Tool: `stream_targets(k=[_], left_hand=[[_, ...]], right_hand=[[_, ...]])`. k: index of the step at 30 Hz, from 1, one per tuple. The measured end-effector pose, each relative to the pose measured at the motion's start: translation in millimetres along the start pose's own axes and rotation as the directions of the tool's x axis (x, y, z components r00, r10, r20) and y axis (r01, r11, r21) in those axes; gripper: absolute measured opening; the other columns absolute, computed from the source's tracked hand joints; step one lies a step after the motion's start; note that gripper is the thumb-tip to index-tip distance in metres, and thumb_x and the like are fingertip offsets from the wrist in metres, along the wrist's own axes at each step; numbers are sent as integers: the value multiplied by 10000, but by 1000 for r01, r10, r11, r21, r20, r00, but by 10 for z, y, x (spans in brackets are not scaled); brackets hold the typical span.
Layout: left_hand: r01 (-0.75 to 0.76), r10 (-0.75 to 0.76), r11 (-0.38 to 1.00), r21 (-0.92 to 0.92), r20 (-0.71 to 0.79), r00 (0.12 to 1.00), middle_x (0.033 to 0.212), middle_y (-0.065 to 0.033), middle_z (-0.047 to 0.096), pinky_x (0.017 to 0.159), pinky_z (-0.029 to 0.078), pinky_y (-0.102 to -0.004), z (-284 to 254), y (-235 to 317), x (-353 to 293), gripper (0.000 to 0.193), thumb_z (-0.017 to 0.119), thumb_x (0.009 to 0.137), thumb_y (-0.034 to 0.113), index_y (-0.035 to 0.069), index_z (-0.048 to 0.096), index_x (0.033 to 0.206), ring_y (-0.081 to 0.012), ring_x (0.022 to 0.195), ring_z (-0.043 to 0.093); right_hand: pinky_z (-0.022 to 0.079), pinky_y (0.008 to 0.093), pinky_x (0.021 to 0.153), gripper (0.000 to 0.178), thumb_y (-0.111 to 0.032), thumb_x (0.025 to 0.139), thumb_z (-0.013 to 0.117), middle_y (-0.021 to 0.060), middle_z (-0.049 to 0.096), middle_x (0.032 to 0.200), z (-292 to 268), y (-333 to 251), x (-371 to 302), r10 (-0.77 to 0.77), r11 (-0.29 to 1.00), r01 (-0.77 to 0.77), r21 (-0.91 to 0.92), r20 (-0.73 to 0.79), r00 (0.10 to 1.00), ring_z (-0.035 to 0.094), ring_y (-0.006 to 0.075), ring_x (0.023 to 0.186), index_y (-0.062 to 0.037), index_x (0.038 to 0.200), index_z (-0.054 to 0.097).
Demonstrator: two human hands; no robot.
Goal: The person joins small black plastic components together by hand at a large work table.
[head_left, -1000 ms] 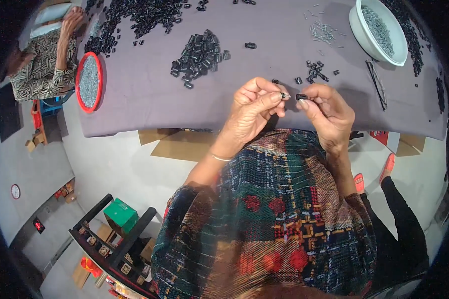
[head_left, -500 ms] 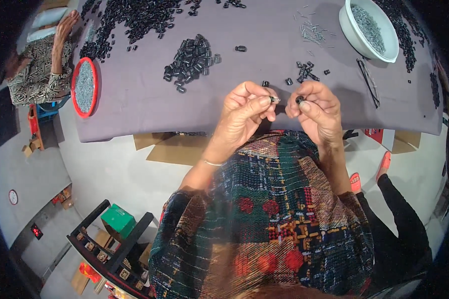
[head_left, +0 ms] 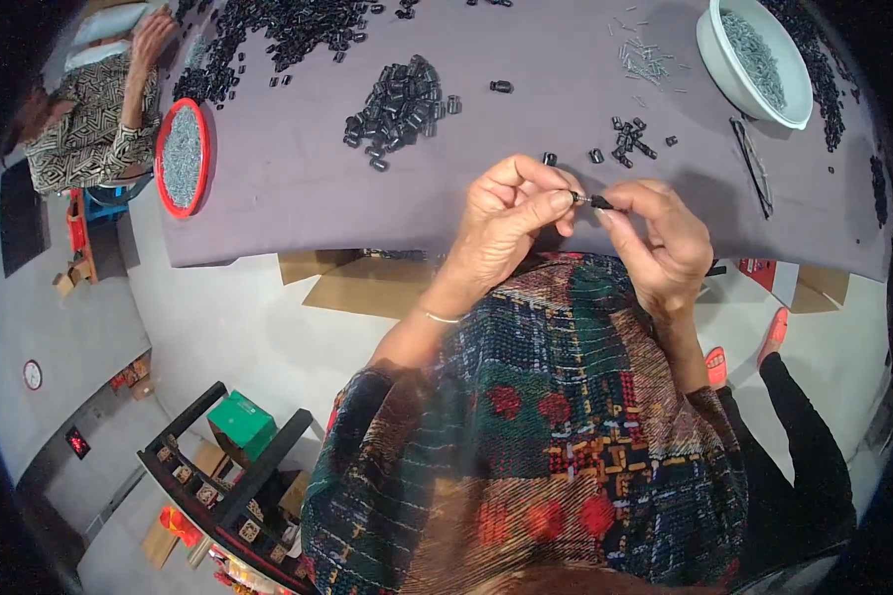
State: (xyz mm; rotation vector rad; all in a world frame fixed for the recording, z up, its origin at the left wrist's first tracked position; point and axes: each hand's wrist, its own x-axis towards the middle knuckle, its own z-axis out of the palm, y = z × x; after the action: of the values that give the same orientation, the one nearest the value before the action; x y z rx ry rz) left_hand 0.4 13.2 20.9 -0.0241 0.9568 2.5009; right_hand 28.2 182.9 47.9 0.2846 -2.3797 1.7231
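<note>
My left hand [head_left: 514, 210] pinches a small part with a thin metal pin [head_left: 583, 199] sticking out toward the right. Between the thumb and forefinger of my right hand [head_left: 665, 238] is a small black plastic piece [head_left: 600, 202]. The two parts meet end to end; whether the pin has entered the black piece I cannot tell. Just beyond my hands lie a few black pieces [head_left: 596, 156] and a small cluster of black parts [head_left: 629, 139]. A heap of larger black cylindrical pieces [head_left: 395, 107] sits farther left, with a single one [head_left: 501, 87] beside it.
A white bowl [head_left: 713, 74] of metal pins stands at the far right, loose pins [head_left: 645, 61] to its left. Near it lies a thin dark two-legged tool [head_left: 752, 169]. A red-rimmed tray [head_left: 205, 164] of metal bits is at left, near another person's arm [head_left: 137, 89].
My right hand has turned, and its black piece now meets the pin in my left hand; they were apart before. The whole view has shifted slightly. The other person's hand has moved.
</note>
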Motion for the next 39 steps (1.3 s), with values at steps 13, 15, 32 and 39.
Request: stream_targets(k=[13, 15, 32, 39], left_hand=[[3, 8, 993, 121, -89, 996, 878, -99, 638, 624, 500, -215, -21, -16, -40, 69, 641, 836, 15, 1, 606, 893, -102, 682, 582], [36, -21, 988, 148, -101, 995, 914, -144, 629, 690, 518, -282, -70, -24, -57, 88, 598, 826, -52, -1, 604, 897, -161, 719, 593], [83, -45, 944, 318, -123, 991, 777, -54, 640, 593, 489, -204, -126, 31, -47, 115, 684, 811, 51, -12, 639, 896, -87, 645, 581], [160, -134, 927, 340, -101, 986, 776, -59, 644, 589, 491, -207, -148, 122, -19, 111, 675, 821, 63, -21, 641, 886, -85, 626, 573]], right_hand=[[481, 256, 634, 245, 121, 695, 659, 107, 646, 858, 76, -13, 31, -74, 995, 71, -73, -32, 997, 617, 167, 737, 16, 912, 618], [482, 257, 636, 243, 118, 693, 663, 108, 647, 857, 92, -16, 39, -83, 994, 80, -78, -39, 996, 619, 169, 739, 15, 909, 619], [501, 265, 590, 213, 55, 675, 708, 93, 660, 813, 96, -14, 43, -68, 989, 63, -133, -35, 997, 638, 186, 689, -24, 867, 659], [503, 278, 642, 227, 110, 685, 676, 125, 651, 840, 143, 49, 54, -164, 976, 163, -142, 8, 987, 637, 206, 757, 11, 885, 637]])
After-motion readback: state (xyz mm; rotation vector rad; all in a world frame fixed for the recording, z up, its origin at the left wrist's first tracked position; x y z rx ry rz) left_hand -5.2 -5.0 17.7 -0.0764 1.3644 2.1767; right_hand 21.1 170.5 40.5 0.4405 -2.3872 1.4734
